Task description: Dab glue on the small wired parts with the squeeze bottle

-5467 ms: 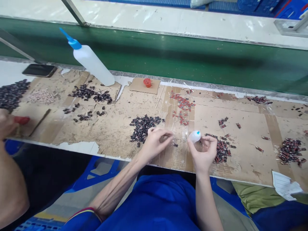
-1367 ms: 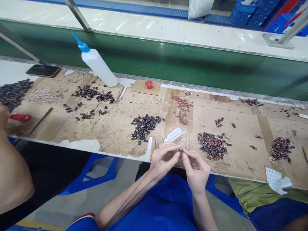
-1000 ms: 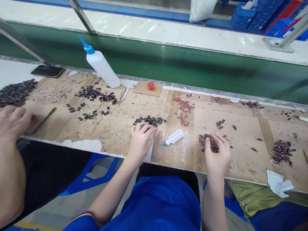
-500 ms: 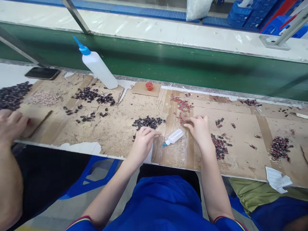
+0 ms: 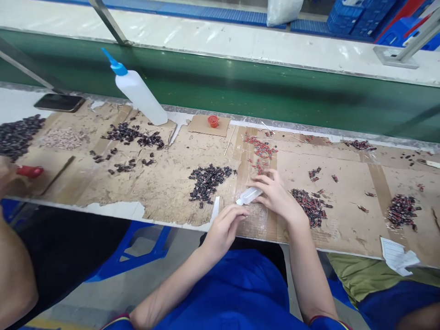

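My right hand (image 5: pixel 277 195) has its thumb and fingers around the rear end of a small clear squeeze bottle (image 5: pixel 248 196), which lies slantwise over the cardboard. The bottle's blue tip does not show. Just below its neck, my left hand (image 5: pixel 225 227) is closed in a pinch; anything between those fingertips is too small to make out. A pile of small black parts (image 5: pixel 208 183) lies to the left of the bottle. Beyond my right hand are loose small red parts (image 5: pixel 261 149), and beside my right wrist is a heap of black-and-red pieces (image 5: pixel 311 207).
A tall white bottle (image 5: pixel 140 96) with a blue nozzle leans at the back. An orange-red cup (image 5: pixel 213 121) sits on a cardboard piece. At far left, a co-worker's hand (image 5: pixel 5 176) is by a red object (image 5: pixel 30 171). A phone (image 5: pixel 60 103) lies behind.
My left hand has moved right and nearer me, away from the black pile. My right hand has come left and taken hold of the small bottle. A red object now shows by the co-worker's hand.
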Demonstrator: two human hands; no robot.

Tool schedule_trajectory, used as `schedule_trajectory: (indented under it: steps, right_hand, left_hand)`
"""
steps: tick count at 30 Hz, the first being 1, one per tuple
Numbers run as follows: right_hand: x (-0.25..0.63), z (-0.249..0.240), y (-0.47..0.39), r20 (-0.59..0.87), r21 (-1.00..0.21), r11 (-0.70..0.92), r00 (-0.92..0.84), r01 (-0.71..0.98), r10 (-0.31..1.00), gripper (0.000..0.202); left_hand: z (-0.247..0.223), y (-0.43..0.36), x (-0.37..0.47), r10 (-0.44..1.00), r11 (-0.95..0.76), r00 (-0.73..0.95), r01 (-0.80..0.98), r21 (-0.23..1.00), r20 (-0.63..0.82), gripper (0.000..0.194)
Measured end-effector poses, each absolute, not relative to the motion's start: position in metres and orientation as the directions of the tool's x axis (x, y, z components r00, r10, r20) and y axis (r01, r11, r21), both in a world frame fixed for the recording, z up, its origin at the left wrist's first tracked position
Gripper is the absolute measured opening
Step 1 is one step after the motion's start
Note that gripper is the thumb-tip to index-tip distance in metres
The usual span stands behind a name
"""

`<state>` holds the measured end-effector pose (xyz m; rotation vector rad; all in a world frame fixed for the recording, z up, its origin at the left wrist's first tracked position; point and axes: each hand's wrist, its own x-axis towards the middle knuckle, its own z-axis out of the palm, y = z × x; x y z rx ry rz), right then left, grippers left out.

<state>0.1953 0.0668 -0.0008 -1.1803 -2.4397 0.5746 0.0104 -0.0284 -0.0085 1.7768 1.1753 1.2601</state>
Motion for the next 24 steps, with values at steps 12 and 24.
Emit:
schedule_trajectory:
  steps: [12,24]
  right_hand:
    - [0.202,-0.005,0.02,-0.05,-0.945,0.05,0.294,-0.323,0.955,0.032]
    - [0.184,-0.026,-0.004,-0.049,-0.998,-0.022,0.491,-0.06,0.87,0.027]
  left_hand:
    - [-0.03,-0.014,0.013,0.957,-0.29,0.054,0.235,0.928,0.285,0.015]
    - [-0.051,-0.016,0.015,0.925,-0.354,0.099,0.571,0.74,0.366,0.018]
